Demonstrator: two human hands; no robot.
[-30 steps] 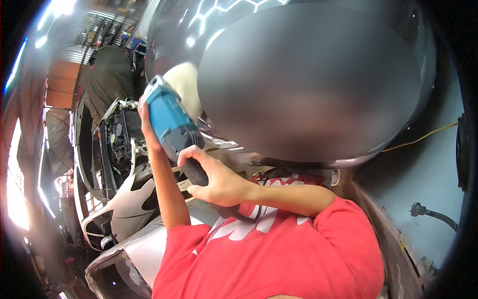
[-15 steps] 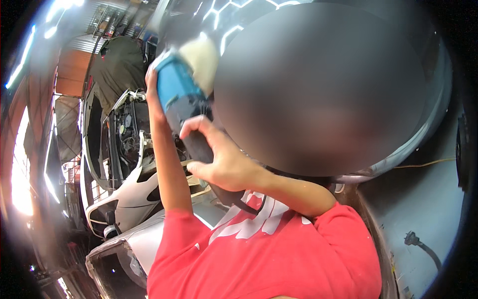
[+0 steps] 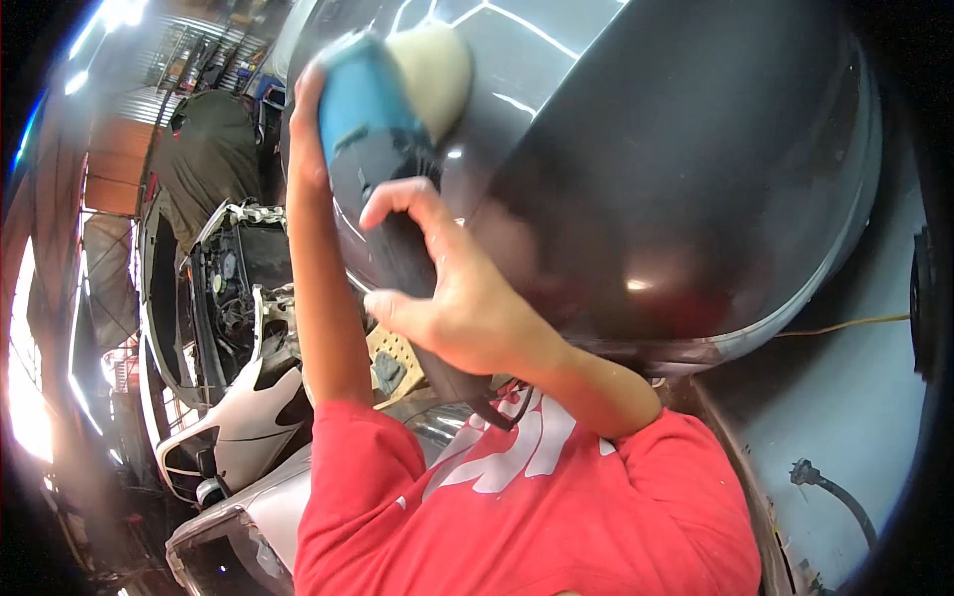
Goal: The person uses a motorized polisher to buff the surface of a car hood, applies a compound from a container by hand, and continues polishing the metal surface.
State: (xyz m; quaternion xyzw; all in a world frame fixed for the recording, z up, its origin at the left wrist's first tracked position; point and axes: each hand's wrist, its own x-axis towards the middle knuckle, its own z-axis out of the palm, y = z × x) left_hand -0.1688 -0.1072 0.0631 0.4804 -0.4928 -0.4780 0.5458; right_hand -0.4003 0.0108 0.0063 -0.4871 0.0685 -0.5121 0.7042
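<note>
A power polisher with a blue head and black body (image 3: pixel 370 99) is in both my hands. Its round cream pad (image 3: pixel 434 74) faces a glossy dark car panel (image 3: pixel 686 169); whether they touch I cannot tell. My left hand (image 3: pixel 306 119) is at the polisher's head, gripping its left side, its fingers mostly hidden. Around the black body curls my right hand (image 3: pixel 457 288), with thumb and index finger showing. The tool's rear end and black cord (image 3: pixel 492 409) lie against my red shirt.
A stripped car front with exposed engine parts (image 3: pixel 234 268) stands to the left, with a dark cloth (image 3: pixel 211 149) hanging beyond it. A yellow perforated piece (image 3: pixel 396 363) lies below the polisher. At lower right are a black plug (image 3: pixel 805 472) and a yellow cord (image 3: pixel 845 326).
The polisher and my right hand sit slightly higher and further right in the picture. The surroundings at left have shifted left. Both hands keep their hold.
</note>
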